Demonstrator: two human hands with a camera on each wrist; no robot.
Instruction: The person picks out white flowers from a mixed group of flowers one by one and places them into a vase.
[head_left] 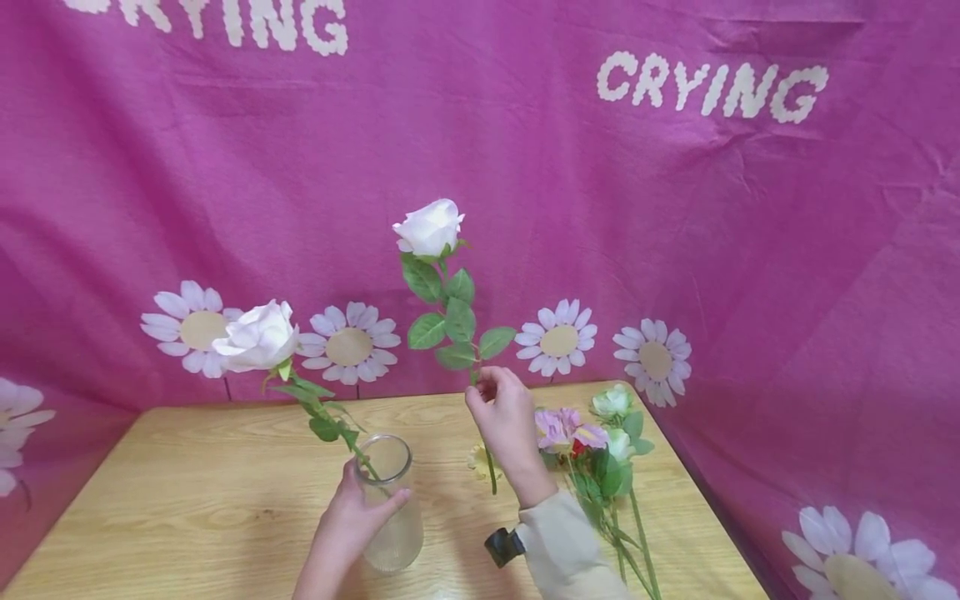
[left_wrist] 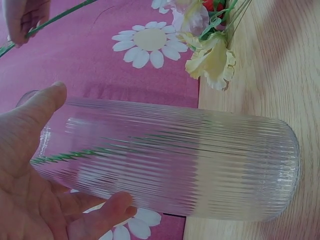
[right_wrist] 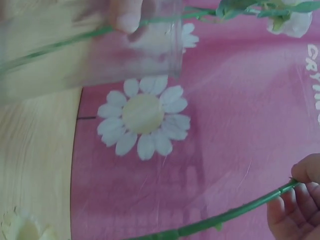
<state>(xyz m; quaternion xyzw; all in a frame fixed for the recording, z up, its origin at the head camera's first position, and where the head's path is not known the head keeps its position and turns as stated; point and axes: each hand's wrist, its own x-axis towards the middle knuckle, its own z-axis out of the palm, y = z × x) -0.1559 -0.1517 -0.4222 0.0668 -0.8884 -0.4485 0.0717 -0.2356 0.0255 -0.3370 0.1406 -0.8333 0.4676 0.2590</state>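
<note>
A clear ribbed glass vase (head_left: 397,533) stands on the table, its neck gripped by my left hand (head_left: 345,521). In the left wrist view, the thumb and fingers lie on opposite sides of the vase (left_wrist: 240,165). One white rose (head_left: 258,337) leans out of the vase to the left, and its green stem shows through the glass. My right hand (head_left: 510,421) pinches the stem of a second white rose (head_left: 430,229), held upright above the table to the right of the vase. The stem's (right_wrist: 225,215) lower part hangs free below the fingers, apart from the vase.
Several artificial flowers lie at the table's right side, among them a purple flower (head_left: 558,429) and a pale green-white rose (head_left: 611,402). A yellow flower (left_wrist: 212,60) lies near them. Pink cloth (head_left: 525,167) with printed daisies hangs around the wooden table (head_left: 225,467).
</note>
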